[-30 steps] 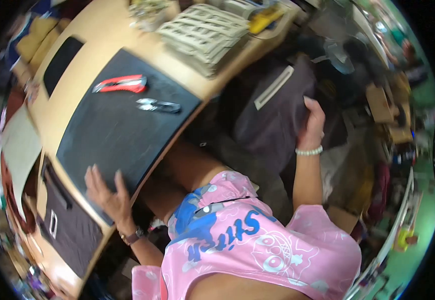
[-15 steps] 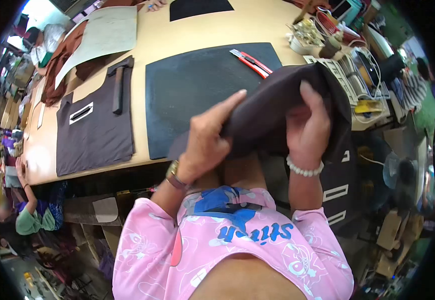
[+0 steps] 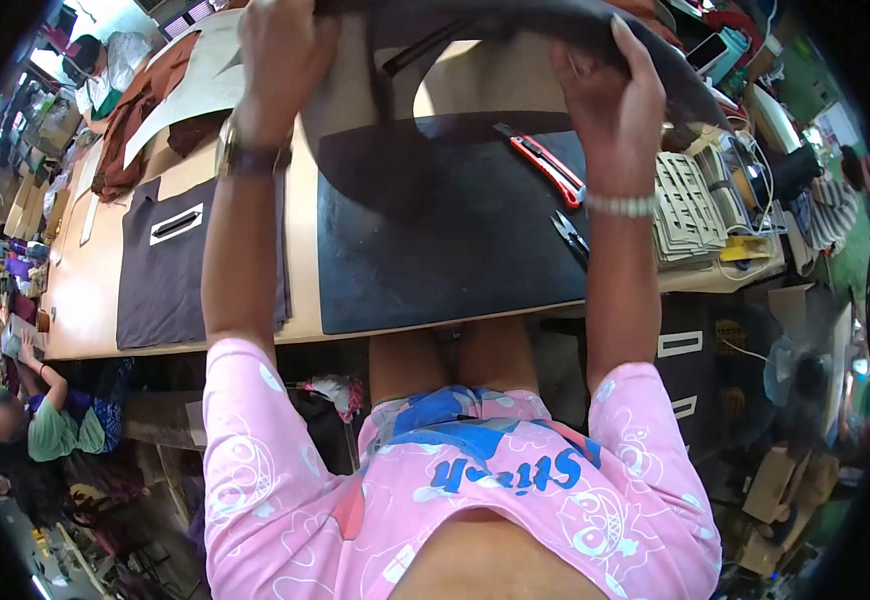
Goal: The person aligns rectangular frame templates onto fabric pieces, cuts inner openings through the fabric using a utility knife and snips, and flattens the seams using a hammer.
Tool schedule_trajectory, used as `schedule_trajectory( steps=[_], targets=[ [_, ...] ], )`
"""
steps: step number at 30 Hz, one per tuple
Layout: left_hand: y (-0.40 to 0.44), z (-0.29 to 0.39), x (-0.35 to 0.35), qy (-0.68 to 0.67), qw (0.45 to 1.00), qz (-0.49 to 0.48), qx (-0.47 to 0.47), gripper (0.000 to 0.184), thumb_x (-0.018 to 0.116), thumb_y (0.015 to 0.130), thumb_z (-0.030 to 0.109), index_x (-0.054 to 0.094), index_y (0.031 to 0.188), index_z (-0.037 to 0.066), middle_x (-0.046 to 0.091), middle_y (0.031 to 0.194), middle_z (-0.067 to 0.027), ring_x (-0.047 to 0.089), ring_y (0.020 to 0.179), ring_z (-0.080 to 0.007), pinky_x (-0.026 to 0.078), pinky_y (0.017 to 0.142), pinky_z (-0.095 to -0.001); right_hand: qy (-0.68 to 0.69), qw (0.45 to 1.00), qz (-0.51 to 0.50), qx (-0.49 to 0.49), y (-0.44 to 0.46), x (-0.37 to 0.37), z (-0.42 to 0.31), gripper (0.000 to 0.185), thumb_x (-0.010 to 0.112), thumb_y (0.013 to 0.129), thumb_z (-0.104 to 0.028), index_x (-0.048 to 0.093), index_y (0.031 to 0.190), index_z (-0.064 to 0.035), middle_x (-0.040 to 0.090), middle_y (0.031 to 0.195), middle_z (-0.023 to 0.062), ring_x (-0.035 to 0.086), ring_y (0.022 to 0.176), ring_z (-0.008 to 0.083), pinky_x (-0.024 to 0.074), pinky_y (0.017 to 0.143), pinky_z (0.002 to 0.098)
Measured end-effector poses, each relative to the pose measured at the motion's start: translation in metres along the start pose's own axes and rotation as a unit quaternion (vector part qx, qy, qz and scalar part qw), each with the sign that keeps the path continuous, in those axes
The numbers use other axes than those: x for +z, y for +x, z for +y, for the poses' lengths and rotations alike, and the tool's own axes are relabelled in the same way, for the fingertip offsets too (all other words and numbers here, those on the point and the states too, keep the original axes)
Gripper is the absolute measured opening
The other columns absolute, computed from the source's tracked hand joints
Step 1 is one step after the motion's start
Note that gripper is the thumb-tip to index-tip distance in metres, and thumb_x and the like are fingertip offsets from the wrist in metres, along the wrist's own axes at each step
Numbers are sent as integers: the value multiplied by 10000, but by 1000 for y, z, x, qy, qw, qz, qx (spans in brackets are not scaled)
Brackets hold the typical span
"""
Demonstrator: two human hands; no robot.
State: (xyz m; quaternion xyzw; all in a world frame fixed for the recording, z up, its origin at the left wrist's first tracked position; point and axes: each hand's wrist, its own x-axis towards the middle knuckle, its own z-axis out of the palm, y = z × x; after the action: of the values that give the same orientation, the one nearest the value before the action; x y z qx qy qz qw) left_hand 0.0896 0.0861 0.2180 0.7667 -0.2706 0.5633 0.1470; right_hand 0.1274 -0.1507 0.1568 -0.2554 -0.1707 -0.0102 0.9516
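Note:
Both of my hands hold up a piece of dark brown fabric [image 3: 385, 160] above the far part of the table, blurred by motion. At its left end, my left hand [image 3: 283, 70] is closed on the cloth, its fingertips partly hidden. My right hand [image 3: 615, 105] grips the right part, with the thumb pointing up. Below lies a black cutting mat [image 3: 435, 265]. On the mat's right side rest a red utility knife [image 3: 547, 172] and small thread snips [image 3: 569, 238], both near my right forearm. A dark brown cloth panel [image 3: 160, 290] with a white-framed slot [image 3: 177, 224] lies left of the mat.
A stack of slotted cream card templates [image 3: 688, 215] stands at the table's right edge. Rust-brown cloth [image 3: 140, 135] and a pale sheet [image 3: 190, 95] lie at the back left. Another person [image 3: 60, 420] is at the lower left.
My hands have moved up and away from my body, spreading the folded brown fabric open and lifting it over the table. The snips and more of the mat have come into view.

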Motion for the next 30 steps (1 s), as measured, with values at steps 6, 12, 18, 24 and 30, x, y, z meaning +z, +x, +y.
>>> schedule_trajectory(
  steps=[6,12,18,24,30],
  targets=[
    [-136,1,-47,-2,968,-192,-165,530,472,659,-80,592,1157,57,593,1180,-143,508,1169,-336,380,996,-416,-548,833,-2,73,-157,-46,44,348,439,962,-185,532,1229,18,556,1243,100,543,1120,203,386,997,302],
    [-184,11,-91,277,777,-507,-250,608,448,742,-84,440,1327,77,419,1371,-175,311,1327,-333,286,1049,-503,-625,762,-162,47,-221,-35,71,291,510,939,-238,600,1091,-7,634,1056,121,603,930,220,477,824,335],
    [-151,70,-42,-3,856,-454,-248,657,571,876,304,300,1397,11,308,1441,-210,253,1357,-352,216,1085,-506,-730,466,-448,-222,-238,-41,109,298,559,835,-186,617,1060,0,624,1065,161,593,972,289,440,878,393],
    [-205,133,20,-75,835,-526,-143,940,528,762,679,290,1418,49,247,1472,-194,208,1368,-365,155,1073,-582,-564,684,-462,-22,-234,-36,87,254,577,776,-186,632,978,-43,628,990,182,611,923,309,466,822,425],
    [-211,132,21,-81,840,-515,-150,813,509,808,617,335,1409,97,217,1491,-167,182,1380,-347,117,1077,-589,-801,599,10,-4,-190,-74,-29,199,675,769,-89,646,949,-9,634,873,126,618,769,287,493,693,333]
  ],
)
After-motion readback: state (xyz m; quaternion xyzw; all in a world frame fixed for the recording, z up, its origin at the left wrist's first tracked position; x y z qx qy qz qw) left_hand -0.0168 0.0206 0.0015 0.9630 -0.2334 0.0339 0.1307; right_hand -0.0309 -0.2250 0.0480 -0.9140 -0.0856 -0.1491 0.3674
